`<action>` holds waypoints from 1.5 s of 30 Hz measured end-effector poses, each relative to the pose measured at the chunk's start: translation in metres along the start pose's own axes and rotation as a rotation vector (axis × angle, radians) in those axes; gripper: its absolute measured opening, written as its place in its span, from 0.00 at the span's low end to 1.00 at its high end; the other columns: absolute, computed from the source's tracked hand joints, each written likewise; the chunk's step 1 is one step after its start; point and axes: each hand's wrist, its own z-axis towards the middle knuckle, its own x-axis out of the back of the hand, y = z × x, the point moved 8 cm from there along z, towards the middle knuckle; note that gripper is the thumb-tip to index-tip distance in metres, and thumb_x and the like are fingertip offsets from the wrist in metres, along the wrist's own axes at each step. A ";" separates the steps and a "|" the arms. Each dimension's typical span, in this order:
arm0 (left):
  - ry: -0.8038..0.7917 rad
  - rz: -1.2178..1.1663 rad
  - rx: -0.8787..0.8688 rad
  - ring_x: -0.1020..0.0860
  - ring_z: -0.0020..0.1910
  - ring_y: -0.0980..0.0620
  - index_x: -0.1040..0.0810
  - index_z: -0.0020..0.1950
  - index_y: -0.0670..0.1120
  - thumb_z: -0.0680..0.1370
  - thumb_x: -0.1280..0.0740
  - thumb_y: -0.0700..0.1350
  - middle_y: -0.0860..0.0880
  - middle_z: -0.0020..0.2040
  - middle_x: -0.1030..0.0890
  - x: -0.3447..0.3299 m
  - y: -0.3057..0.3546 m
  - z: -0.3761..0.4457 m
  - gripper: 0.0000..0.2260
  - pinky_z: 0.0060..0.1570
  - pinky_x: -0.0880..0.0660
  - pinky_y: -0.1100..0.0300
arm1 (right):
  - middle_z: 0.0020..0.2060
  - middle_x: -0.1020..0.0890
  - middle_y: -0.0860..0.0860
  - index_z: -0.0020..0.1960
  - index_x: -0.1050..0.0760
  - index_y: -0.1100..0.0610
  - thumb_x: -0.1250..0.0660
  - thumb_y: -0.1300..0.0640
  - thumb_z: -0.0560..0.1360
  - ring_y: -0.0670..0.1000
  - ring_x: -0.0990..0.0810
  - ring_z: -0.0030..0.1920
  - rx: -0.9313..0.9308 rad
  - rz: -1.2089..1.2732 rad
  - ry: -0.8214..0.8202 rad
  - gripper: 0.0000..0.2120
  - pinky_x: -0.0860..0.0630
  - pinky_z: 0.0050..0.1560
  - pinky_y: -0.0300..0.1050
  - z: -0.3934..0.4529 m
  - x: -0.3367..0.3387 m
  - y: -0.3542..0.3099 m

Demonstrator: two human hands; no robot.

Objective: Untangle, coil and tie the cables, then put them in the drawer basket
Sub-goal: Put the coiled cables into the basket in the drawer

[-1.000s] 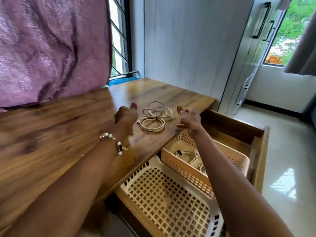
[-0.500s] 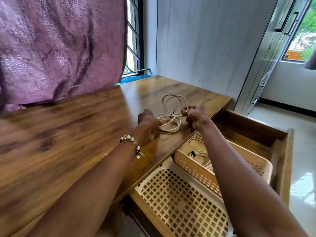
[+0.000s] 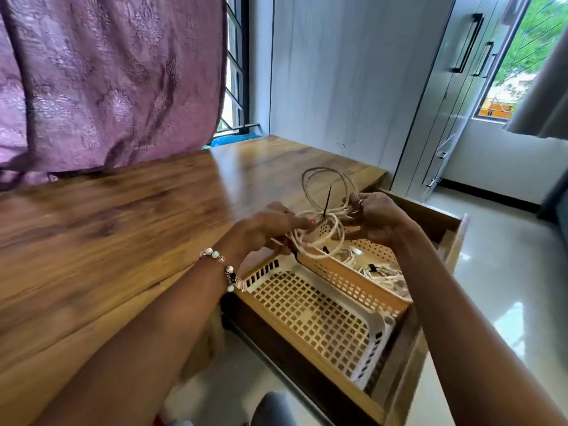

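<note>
Coiled cream cable [image 3: 319, 238]: held between both hands above the orange drawer basket [image 3: 353, 281], black tie [image 3: 327, 202] sticking up.
Left hand [image 3: 270, 229]: fingers pinch the lower loop.
Right hand [image 3: 373, 215]: grips the upper loops; fingertips blurred.
Tied cables [image 3: 382, 273]: in the basket, partly hidden by the right forearm.

Cream cable [image 3: 319, 238]; black tie [image 3: 327, 200]; orange basket [image 3: 353, 284]; white basket [image 3: 376, 330]; purple patterned curtain [image 3: 107, 78].
</note>
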 end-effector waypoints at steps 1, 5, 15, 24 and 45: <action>-0.033 0.012 0.022 0.19 0.38 0.47 0.20 0.52 0.35 0.74 0.29 0.49 0.40 0.42 0.16 -0.006 -0.005 -0.008 0.17 0.45 0.20 0.50 | 0.45 0.20 0.64 0.42 0.26 0.60 0.50 0.63 0.82 0.61 0.20 0.46 -0.011 -0.014 -0.042 0.17 0.21 0.45 0.66 -0.009 -0.002 0.006; -0.012 0.070 0.108 0.18 0.36 0.47 0.19 0.48 0.37 0.75 0.29 0.47 0.41 0.40 0.16 -0.006 -0.034 -0.033 0.12 0.40 0.19 0.53 | 0.38 0.21 0.60 0.37 0.26 0.58 0.49 0.66 0.80 0.56 0.20 0.34 -0.090 -0.237 -0.106 0.18 0.22 0.37 0.55 -0.029 -0.005 0.043; 0.278 0.164 -0.037 0.17 0.32 0.48 0.19 0.45 0.35 0.76 0.30 0.40 0.39 0.37 0.16 0.018 -0.048 -0.059 0.07 0.31 0.20 0.60 | 0.48 0.19 0.59 0.58 0.25 0.62 0.41 0.60 0.80 0.54 0.19 0.42 -0.286 -0.536 -0.191 0.10 0.21 0.42 0.52 -0.035 -0.036 0.115; 0.334 0.199 -0.168 0.17 0.32 0.49 0.20 0.46 0.41 0.76 0.31 0.39 0.43 0.37 0.16 0.005 -0.042 -0.065 0.02 0.31 0.21 0.61 | 0.56 0.20 0.53 0.63 0.25 0.57 0.33 0.56 0.76 0.50 0.21 0.51 0.103 -1.164 -0.051 0.16 0.23 0.49 0.41 -0.028 -0.053 0.098; -0.178 0.611 -0.634 0.36 0.69 0.47 0.31 0.69 0.50 0.71 0.29 0.59 0.46 0.69 0.32 -0.183 0.007 -0.095 0.30 0.65 0.35 0.49 | 0.58 0.20 0.58 0.61 0.25 0.60 0.44 0.52 0.81 0.57 0.22 0.54 0.111 -0.163 0.961 0.16 0.26 0.53 0.49 -0.159 0.099 0.138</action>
